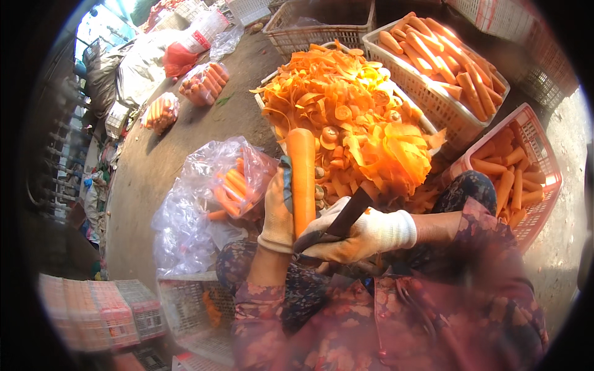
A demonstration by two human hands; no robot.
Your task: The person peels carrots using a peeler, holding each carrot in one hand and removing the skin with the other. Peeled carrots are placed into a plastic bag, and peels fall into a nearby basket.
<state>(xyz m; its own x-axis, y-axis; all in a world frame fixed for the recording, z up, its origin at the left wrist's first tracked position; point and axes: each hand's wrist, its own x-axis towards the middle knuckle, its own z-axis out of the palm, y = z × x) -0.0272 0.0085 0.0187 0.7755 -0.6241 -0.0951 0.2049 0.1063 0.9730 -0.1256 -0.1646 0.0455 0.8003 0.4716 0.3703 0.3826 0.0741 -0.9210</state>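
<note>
My left hand [274, 218], in a white knit glove with a dark coated part, is wrapped around a thick peeled carrot [302, 176]. The carrot stands nearly upright in the picture. In my gloved right hand [362, 239] is a dark, broad-bladed knife [351, 209], its blade slanting up to the right. That hand is close to the carrot's lower end; whether the blade touches it cannot be told. Just beyond both hands rises a heap of carrot peelings and cut ends [325, 88], overflowing a light plastic crate [429, 125].
A white crate [403, 76] of peeled carrots stands at the upper right, a pink crate [552, 185] of carrots below it. At left lie a clear plastic bag [181, 236] with carrots and two bagged bundles [204, 83]. An openwork crate [195, 310] sits at my left knee.
</note>
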